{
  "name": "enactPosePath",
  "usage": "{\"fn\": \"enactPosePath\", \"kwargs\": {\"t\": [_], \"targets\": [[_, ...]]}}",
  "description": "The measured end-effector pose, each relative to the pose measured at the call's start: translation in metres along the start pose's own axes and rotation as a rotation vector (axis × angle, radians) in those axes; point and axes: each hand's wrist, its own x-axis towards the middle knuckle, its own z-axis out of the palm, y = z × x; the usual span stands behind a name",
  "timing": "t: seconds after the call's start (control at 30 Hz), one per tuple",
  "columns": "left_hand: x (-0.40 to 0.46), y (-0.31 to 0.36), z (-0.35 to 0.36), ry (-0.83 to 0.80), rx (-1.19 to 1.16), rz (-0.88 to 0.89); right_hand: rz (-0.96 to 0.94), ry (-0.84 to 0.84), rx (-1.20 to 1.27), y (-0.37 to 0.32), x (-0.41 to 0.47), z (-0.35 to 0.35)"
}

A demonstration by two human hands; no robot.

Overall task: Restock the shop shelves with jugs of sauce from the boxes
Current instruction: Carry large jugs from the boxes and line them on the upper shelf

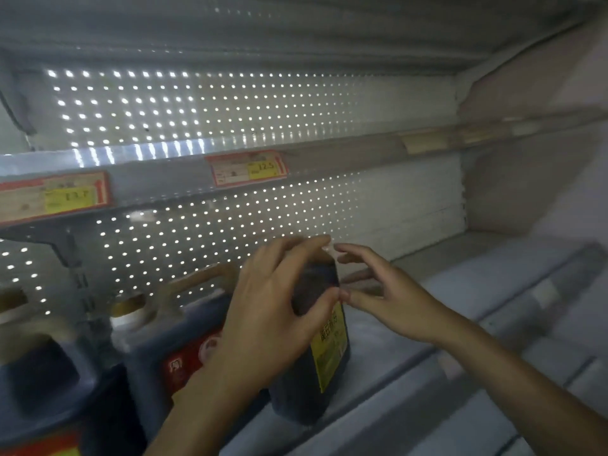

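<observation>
**Setting a jug of sauce in place on the shelf**

The dark jug point(312, 350) stands on the shelf point(411, 373), near its front edge, with a yellow label facing right and its upper part hidden behind the fingers. The left hand point(273, 311) wraps over its top and shoulder: fingers curled across the far side, thumb pressed against the near face, so it plainly grips the jug. The right hand point(381, 291) is just beside it, fingers spread and loosely bent, the thumb tip touching or nearly touching the left thumb at the jug's face. It holds nothing that I can see, though whether its fingertips brush the jug's neck cannot be told in the blur.

To the left stands a second jug point(177, 337) with a brownish handle and a red label, close against the one in hand, and further left a third jug point(36, 363) partly cut off by the frame edge. Behind them runs the perforated back panel point(204, 232), and above, the upper shelf's edge carries two price tags point(246, 169).

The step in hand looks like the final seating of this jug in the row. It seems to sit slightly forward and perhaps a little tilted, so the next move probably calls for pushing it back and squaring it with its neighbours, label to the front, then letting go. To the right the shelf offers room for more jugs. The boxes are not in view.
</observation>
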Motion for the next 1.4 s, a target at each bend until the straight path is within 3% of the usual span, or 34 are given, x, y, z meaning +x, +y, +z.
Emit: {"fn": "enactPosePath", "kwargs": {"t": [0.13,0.33,0.43,0.6,0.77,0.97,1.2,1.4], "targets": [[-0.001,0.016,0.026,0.019,-0.017,0.148,0.093,0.149,-0.076,-0.008,-0.055,-0.017],[-0.021,0.068,0.106,-0.128,-0.588,0.164,0.350,0.384,-0.215,-0.001,-0.179,-0.054],[-0.034,0.107,0.165,-0.227,-0.720,0.171,0.489,0.485,-0.274,0.010,-0.251,-0.076],[-0.065,0.189,0.269,-0.516,-0.776,0.231,0.691,0.551,-0.457,0.033,-0.367,-0.118],[-0.090,0.273,0.350,-0.738,-0.777,0.398,0.899,0.544,-0.561,0.067,-0.465,-0.157],[-0.129,0.339,0.431,-0.973,-0.794,0.454,1.095,0.538,-0.528,0.114,-0.555,-0.173],[-0.203,0.367,0.540,-1.212,-0.745,0.455,1.253,0.588,-0.377,0.186,-0.630,-0.142],[-0.319,0.369,0.644,-1.425,-0.731,0.501,1.445,0.602,-0.317,0.261,-0.720,-0.067]]}}
